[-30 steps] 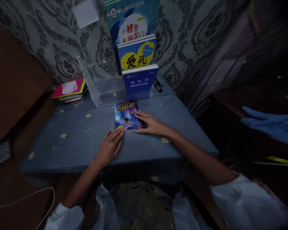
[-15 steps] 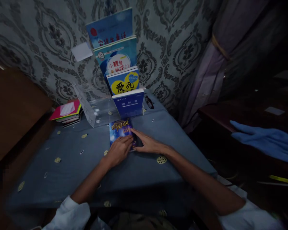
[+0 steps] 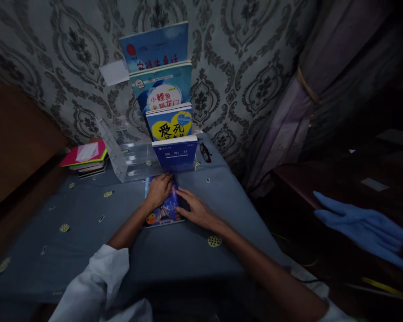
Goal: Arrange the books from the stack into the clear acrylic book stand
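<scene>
A blue and purple illustrated book (image 3: pixel 166 215) lies on the patterned blue tablecloth (image 3: pixel 195 255), just in front of a clear display rack (image 3: pixel 112 152). My left hand (image 3: pixel 159 191) rests over the book's upper part with its fingers laid out on the cover, hiding most of the title. At the right edge of the book, my right hand (image 3: pixel 196 209) is open, thumb and fingers apart, with the fingertips at the cover. Directly behind, a dark blue book (image 3: pixel 176 158) stands upright in the rack.
Behind it, a blue and yellow book (image 3: pixel 168 127), a teal book (image 3: pixel 164 87) and a blue book (image 3: pixel 154 44) rise in steps. Glasses (image 3: pixel 205 153) lie right of the rack, a stack of papers (image 3: pixel 87 154) left. A blue glove (image 3: pixel 359 223) is at far right.
My left hand has moved up the book from its lower edge, uncovering the picture on the lower cover. My right hand has stayed by the right edge. The view has shifted slightly.
</scene>
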Motion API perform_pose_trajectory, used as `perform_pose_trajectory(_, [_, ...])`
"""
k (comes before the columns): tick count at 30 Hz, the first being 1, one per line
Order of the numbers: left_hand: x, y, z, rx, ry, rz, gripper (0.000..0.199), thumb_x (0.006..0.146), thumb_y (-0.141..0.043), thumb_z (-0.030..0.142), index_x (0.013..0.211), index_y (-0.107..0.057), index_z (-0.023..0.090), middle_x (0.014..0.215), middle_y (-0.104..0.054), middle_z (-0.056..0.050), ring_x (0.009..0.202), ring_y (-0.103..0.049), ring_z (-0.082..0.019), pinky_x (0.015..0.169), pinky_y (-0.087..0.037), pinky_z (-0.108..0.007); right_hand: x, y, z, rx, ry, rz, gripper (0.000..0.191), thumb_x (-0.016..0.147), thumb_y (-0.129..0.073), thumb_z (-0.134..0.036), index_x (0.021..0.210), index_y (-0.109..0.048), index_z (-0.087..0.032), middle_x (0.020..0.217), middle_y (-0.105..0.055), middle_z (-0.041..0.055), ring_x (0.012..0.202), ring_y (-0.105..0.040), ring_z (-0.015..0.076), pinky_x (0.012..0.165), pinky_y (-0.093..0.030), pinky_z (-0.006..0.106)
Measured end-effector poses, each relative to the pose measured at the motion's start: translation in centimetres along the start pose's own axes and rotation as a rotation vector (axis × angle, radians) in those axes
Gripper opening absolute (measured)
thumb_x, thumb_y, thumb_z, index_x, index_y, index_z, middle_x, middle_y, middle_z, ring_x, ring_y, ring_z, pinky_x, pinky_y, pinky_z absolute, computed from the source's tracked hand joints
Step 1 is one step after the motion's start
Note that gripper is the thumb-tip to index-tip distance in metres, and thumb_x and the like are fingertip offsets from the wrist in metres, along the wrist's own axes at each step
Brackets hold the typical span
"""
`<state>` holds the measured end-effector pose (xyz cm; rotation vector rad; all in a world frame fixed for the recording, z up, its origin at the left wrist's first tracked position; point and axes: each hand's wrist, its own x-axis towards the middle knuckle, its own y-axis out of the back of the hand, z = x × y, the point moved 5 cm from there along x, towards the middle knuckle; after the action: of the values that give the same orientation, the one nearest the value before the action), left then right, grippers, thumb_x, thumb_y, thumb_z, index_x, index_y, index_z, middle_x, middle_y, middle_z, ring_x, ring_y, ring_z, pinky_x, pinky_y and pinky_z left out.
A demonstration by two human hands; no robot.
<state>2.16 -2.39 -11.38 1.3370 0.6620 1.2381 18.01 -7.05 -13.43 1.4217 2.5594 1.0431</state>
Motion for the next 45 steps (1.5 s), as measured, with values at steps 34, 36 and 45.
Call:
perform_pose_trajectory(34, [-3.7,4.4,2.8,0.259,0.110,-0.233,0.031,0.101,-0.045,0.031,0.105,-0.072,0.015,0.112,-0.072,-0.015,0.104,-0.068,-0.030,0.083,-0.053,-0.038,4.3,0.8,-0.1,0.047,-0.093,0.572,0.038,0.098,-0.041,-0.029,0.130,-0.057,-0.019,0.097,-0.076,0.0074,0.072,-0.070,0.0203,0.077,-0.057,0.037])
perform_pose_trajectory(36, [-3.6,4.6,2.8,0.260,0.100,-0.224,0.031,0.101,-0.044,0.029,0.105,-0.072,0.016,0.111,-0.073,-0.014,0.103,-0.068,-0.029,0.082,-0.053,-0.036,4.3,0.9,-0.5,0.028,-0.074,0.563,0.039,0.099,-0.039,-0.030,0.132,-0.055,-0.019,0.101,-0.076,0.0082,0.081,-0.071,0.0219,0.083,-0.056,0.038])
perform_pose_trajectory(45, [-3.4,4.6,2.7,0.236,0.114,-0.194,0.032,0.101,-0.043,0.027,0.100,-0.073,0.016,0.108,-0.073,-0.014,0.095,-0.069,-0.027,0.079,-0.053,-0.035,3.7,1.5,-0.3,-0.010,-0.079,0.553,0.041,0.103,-0.036,-0.036,0.138,-0.052,-0.022,0.109,-0.076,0.0080,0.085,-0.072,0.0230,0.090,-0.055,0.043])
